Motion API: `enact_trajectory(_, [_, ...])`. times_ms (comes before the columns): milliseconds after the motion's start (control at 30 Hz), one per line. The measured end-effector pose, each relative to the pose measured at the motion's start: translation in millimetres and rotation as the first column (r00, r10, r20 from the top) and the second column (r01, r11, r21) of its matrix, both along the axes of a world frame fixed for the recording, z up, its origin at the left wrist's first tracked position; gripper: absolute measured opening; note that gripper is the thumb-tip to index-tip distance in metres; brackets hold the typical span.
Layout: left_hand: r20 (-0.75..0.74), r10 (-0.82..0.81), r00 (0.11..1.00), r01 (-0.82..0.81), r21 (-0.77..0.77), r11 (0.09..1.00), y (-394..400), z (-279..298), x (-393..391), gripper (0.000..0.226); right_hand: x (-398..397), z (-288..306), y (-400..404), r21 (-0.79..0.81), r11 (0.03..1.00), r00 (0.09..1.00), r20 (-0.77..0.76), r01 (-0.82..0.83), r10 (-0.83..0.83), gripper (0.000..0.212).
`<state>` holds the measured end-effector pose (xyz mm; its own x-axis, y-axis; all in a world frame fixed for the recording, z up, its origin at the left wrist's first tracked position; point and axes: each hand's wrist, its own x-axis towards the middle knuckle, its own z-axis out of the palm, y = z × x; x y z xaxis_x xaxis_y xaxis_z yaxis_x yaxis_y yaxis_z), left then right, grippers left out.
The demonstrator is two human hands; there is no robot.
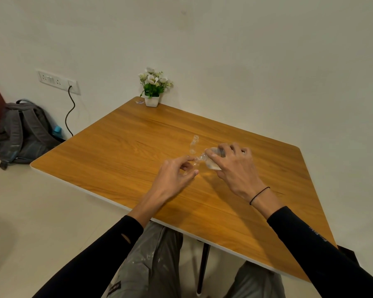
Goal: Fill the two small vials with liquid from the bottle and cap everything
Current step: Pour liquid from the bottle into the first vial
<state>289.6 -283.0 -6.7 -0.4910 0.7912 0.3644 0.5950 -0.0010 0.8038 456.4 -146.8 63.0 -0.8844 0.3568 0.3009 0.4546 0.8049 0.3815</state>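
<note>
My right hand (235,168) grips a clear bottle (211,161) tipped on its side, its neck pointing left. The bottle's mouth meets the mouth of a small clear vial (194,162), which my left hand (174,179) pinches between thumb and fingers just above the wooden table (121,151). A whitish liquid shows in the bottle's lower side. A second small clear vial (194,144) stands upright and uncapped on the table just behind the hands. No caps are plainly visible near the hands.
A white pot of artificial flowers (152,91) stands at the table's far corner, with a small clear object (140,102) beside it. A grey backpack (22,132) lies on the floor at the left under a wall socket (58,81).
</note>
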Motion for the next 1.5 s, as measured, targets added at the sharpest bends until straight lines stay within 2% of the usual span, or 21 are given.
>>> enact_trajectory(1033, [0.019, 0.006, 1.0, -0.006, -0.001, 1.0, 1, 8, 6, 0.048, 2, 7, 2, 0.037, 0.999, 1.0, 0.028, 0.003, -0.004, 0.065])
enact_trajectory(1500, [0.001, 0.014, 1.0, -0.014, 0.035, 0.999, 1, 12, 9, 0.047, 4, 5, 4, 0.064, 0.998, 1.0, -0.012, -0.012, 0.013, 0.062])
